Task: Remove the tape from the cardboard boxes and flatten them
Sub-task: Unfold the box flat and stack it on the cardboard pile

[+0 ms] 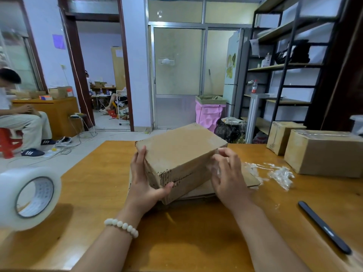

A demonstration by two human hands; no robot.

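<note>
A brown cardboard box [180, 152] is tilted up in the middle of the wooden table [98, 183], resting on a flattened piece of cardboard [249, 178]. My left hand [144, 181] grips the box's near left corner, thumb across the front face. My right hand [227, 173] is at the box's right end, its fingers curled around a clear strip of tape [215, 168] there. Crumpled pieces of clear tape [279, 174] lie on the table to the right.
A large roll of clear tape [29, 197] stands at the left edge. Two taped cardboard boxes [324, 154] [280, 136] sit at the far right. A dark pen-like tool [324, 226] lies near right. A person sits on a red stool [7, 142] far left.
</note>
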